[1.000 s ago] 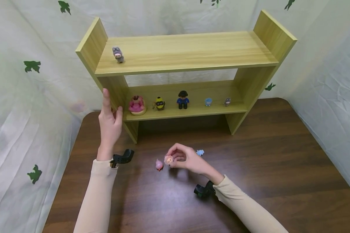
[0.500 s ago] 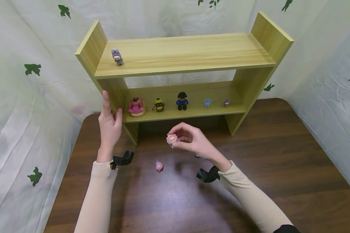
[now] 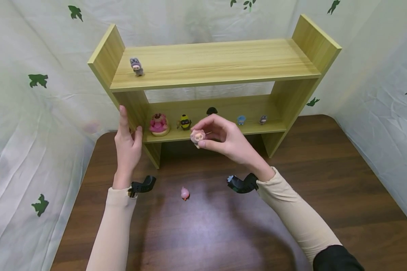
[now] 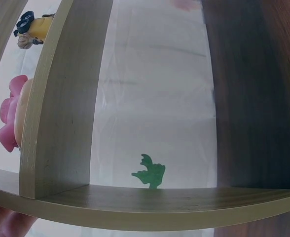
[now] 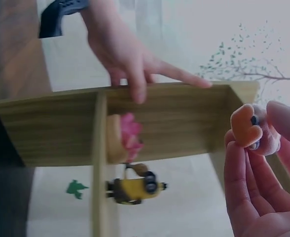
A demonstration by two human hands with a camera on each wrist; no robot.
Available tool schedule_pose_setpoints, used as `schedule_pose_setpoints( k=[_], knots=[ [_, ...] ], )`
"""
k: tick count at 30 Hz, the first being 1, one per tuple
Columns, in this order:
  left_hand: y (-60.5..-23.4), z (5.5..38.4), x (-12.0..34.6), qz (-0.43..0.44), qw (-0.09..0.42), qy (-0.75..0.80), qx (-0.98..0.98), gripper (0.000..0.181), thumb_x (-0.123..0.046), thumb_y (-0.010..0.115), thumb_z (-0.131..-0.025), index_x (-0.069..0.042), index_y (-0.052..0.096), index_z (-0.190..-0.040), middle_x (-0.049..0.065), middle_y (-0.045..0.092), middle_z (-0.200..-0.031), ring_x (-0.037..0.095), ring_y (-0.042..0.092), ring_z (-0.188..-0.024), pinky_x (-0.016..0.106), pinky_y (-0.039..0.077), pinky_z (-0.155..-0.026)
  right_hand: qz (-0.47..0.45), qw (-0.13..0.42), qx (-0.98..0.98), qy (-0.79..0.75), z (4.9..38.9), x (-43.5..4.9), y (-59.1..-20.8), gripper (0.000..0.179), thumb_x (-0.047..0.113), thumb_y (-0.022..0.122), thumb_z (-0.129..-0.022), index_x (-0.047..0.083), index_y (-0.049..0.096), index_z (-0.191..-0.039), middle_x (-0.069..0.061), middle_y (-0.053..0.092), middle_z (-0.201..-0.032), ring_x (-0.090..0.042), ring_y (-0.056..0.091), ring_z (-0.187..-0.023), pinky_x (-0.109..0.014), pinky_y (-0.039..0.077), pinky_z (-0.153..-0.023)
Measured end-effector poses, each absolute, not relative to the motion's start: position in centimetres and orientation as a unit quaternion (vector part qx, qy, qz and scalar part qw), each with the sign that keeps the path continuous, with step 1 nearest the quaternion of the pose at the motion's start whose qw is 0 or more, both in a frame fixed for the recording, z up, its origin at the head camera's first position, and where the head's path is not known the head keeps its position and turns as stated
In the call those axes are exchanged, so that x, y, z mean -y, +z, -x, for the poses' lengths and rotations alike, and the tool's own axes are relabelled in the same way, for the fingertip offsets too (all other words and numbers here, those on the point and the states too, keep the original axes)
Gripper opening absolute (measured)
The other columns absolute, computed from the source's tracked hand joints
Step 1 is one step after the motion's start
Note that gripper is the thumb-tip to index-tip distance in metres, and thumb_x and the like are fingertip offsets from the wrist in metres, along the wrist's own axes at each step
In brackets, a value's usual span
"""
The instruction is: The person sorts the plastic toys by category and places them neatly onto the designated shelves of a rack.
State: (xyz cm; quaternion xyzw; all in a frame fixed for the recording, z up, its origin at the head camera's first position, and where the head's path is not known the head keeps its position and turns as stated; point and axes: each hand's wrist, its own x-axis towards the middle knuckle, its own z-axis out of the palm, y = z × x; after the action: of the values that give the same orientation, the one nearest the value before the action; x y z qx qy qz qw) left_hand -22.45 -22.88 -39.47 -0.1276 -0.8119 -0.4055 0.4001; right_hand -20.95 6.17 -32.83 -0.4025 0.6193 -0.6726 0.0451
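My right hand (image 3: 228,141) pinches a small pale-pink figurine (image 3: 198,137) between thumb and fingers, in front of the middle shelf (image 3: 224,132). In the right wrist view the figurine (image 5: 247,127) shows an orange-peach part and dark spots. My left hand (image 3: 127,146) holds the left side panel (image 3: 135,103) of the wooden shelf unit, index finger stretched along it and thumb over its front edge. A pink bear figurine (image 3: 158,124) and a yellow minion figurine (image 3: 184,122) stand near my hands; a black-hatted figure (image 3: 211,110) is mostly hidden behind the right one.
Light-blue (image 3: 241,120) and grey (image 3: 263,119) figurines stand farther right on the middle shelf. A grey rabbit-eared figurine (image 3: 136,67) is on the top shelf. On the brown table (image 3: 196,226) lies a pink figurine (image 3: 185,193); a blue one (image 3: 230,178) is partly hidden by the right wrist mount.
My right hand has lifted the pale-pink figurine from the table up to the middle shelf's height. My left hand stays at the side panel.
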Motion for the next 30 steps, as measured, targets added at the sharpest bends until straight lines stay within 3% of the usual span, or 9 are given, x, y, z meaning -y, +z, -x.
schedule_pose_setpoints(
  k=[7,20,30],
  knots=[
    [-39.6,22.4,23.0,0.129,0.399,-0.404,0.813,0.089,0.005,0.046,-0.093,-0.06,0.014,-0.145,0.009,0.037,-0.149,0.012,0.019,-0.055,0.027,0.024,-0.055,0.42,0.006,-0.605,-0.677,21.6,-5.5,-30.4,0.031,-0.013,0.066,-0.081,-0.01,0.056,-0.11,-0.019,0.061,-0.11,-0.031,0.06,-0.093,-0.044,0.05,-0.081],
    [-39.4,22.5,22.9,0.135,0.407,-0.405,0.808,0.089,0.006,0.047,-0.093,-0.059,0.015,-0.145,0.012,0.04,-0.145,0.011,0.019,-0.054,0.027,0.023,-0.054,0.414,-0.01,-0.593,-0.69,23.1,-4.2,-25.1,0.028,-0.014,0.064,-0.082,-0.01,0.053,-0.108,-0.021,0.06,-0.11,-0.031,0.06,-0.093,-0.044,0.05,-0.083],
    [-39.5,22.5,22.9,0.135,0.402,-0.406,0.81,0.09,0.007,0.046,-0.093,-0.061,0.014,-0.144,0.009,0.038,-0.148,0.009,0.018,-0.053,0.026,0.022,-0.053,0.418,-0.032,-0.596,-0.685,24.4,-3.4,-23.2,0.028,-0.012,0.065,-0.082,-0.008,0.053,-0.108,-0.02,0.06,-0.106,-0.031,0.059,-0.093,-0.041,0.049,-0.084]
  ],
)
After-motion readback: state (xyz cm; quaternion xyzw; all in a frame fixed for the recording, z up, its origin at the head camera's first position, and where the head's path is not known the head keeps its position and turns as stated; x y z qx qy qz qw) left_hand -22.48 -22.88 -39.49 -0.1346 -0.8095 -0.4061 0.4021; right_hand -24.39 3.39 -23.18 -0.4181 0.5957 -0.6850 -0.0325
